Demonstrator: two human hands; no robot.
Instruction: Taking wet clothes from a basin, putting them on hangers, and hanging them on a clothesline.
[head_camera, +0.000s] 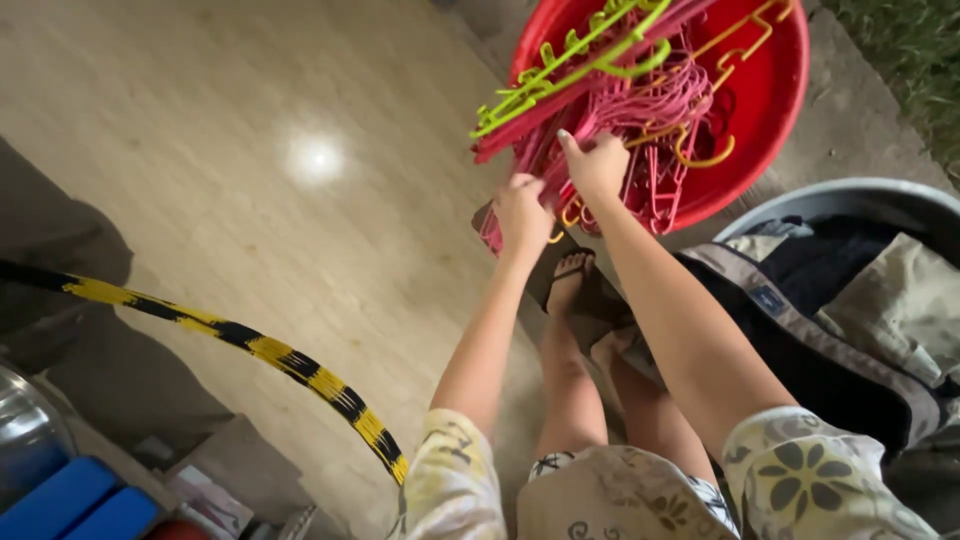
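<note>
Two hands: my left hand (521, 212) and right hand (597, 165) are both closed on a tangled bunch of pink hangers (640, 120).
Location: bunch hangs over the near rim of the red tub (770, 90), on the floor by my foot.
Handling: I judge it light, stiff, springy; hooks snag easily.
Hold: best taken low, around gathered shoulders.
Look: thin pink plastic, with green hangers (560, 70) and orange hangers (715, 150) mixed in.

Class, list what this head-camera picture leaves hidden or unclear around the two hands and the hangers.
- Left hand and right hand: fingertips buried in the tangled pink plastic hangers; exact grip unclear.
- Round red plastic basin: cut off by the top edge.
- Grey tub of dark clothes: cut off at the right edge.
</note>
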